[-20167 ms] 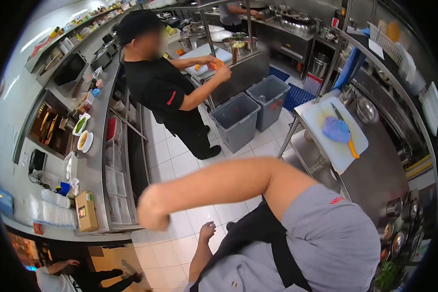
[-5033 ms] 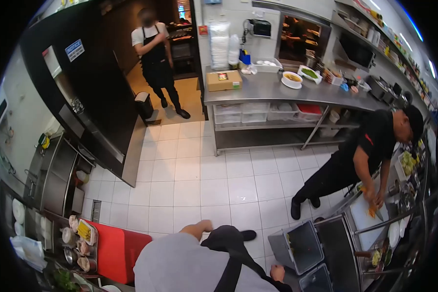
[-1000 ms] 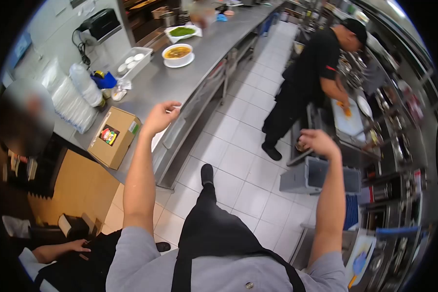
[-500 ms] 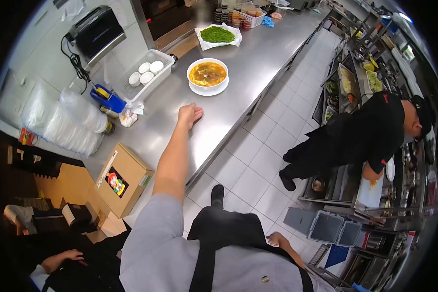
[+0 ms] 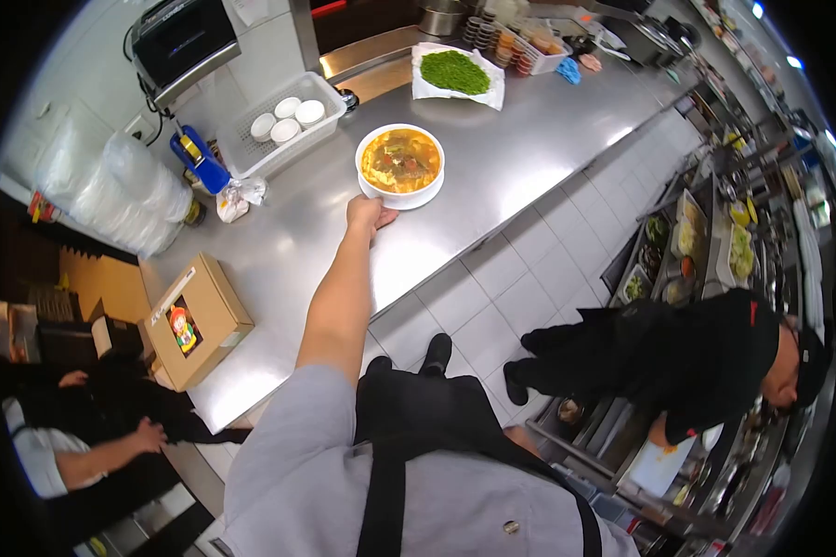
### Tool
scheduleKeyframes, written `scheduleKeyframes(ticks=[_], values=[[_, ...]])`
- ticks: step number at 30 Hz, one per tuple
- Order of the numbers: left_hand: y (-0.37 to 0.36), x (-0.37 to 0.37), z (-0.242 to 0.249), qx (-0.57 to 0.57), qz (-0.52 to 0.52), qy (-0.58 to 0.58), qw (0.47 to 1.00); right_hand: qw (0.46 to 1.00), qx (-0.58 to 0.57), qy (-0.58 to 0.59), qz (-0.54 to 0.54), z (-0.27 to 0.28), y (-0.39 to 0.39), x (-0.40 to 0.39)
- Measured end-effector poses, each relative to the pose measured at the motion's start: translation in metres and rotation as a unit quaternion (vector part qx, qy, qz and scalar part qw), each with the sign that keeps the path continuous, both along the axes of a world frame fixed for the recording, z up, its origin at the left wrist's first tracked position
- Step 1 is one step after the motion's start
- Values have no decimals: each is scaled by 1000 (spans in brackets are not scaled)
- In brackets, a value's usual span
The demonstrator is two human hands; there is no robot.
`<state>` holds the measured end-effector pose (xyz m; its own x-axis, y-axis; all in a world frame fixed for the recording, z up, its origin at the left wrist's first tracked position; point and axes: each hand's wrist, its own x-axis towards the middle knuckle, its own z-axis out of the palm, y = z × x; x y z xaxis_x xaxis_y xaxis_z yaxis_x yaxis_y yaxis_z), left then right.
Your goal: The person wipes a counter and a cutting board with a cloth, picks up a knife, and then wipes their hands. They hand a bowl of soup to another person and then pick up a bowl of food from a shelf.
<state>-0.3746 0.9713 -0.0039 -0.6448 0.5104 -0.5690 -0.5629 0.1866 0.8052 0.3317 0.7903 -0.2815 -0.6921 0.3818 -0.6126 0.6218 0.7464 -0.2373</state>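
One bowl (image 5: pixel 400 161) of soup on a plate (image 5: pixel 422 200) on the worktop (image 5: pixel 539 121), my left hand (image 5: pixel 371 214) at the plate's edge, right hand (image 5: pixel 522 439) blurred, either grip's closure unclear to me

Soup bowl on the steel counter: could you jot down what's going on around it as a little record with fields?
Dish: white bowl of orange-yellow soup, on a white plate
Left hand: left hand at the plate's near edge; grip unclear
Right hand: right hand blurred, mostly hidden beside the apron
Surface: steel counter
Beyond the bowl: chopped greens on white paper
Basket: white basket with four small white cups
Near end: cardboard box
Co-worker: person in black bent over a white cutting board
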Motion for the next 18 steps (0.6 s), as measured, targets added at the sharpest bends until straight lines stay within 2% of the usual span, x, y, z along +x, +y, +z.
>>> scheduleKeyframes(ticks=[1,2,3,4,5,6,7,8,10,11,13,14,16,17,18], values=[[-3,1,1,0,15,-1,1000,990,-116,-22,-71,-49,51,6],[-11,4,-3,2,2,-2,1000,978,-142,-40,-148,75,111,-62],[-20,5,-4,3,-10,-3,1000,997,44,4,68,54,158,-77],[-27,8,-3,-9,-1,-6,1000,987,41,99,-116,43,202,-94],[-35,13,-4,-14,22,-8,1000,987,82,76,-115,129,234,-159],[-43,19,-5,-21,27,1,999,965,74,127,-217,159,265,-208],[-52,23,-5,-29,35,12,999,939,77,237,-238,162,302,-246],[-62,30,-9,-37,45,29,998,909,69,334,-239,187,328,-295],[-86,39,-3,-52,75,44,995,869,7,431,-242,243,352,-394],[-101,49,3,-58,84,34,994,874,-19,439,-207,257,352,-441],[-124,65,6,-31,121,27,992,828,-146,486,-238,278,345,-516],[-134,72,6,-34,132,27,990,830,-158,490,-215,284,338,-544],[-151,84,7,-51,138,27,989,864,-298,320,-250,292,318,-590],[-159,86,5,-66,140,31,987,864,-309,325,-229,294,311,-608],[-168,90,0,-60,142,34,987,888,-318,265,-201,289,306,-621]])
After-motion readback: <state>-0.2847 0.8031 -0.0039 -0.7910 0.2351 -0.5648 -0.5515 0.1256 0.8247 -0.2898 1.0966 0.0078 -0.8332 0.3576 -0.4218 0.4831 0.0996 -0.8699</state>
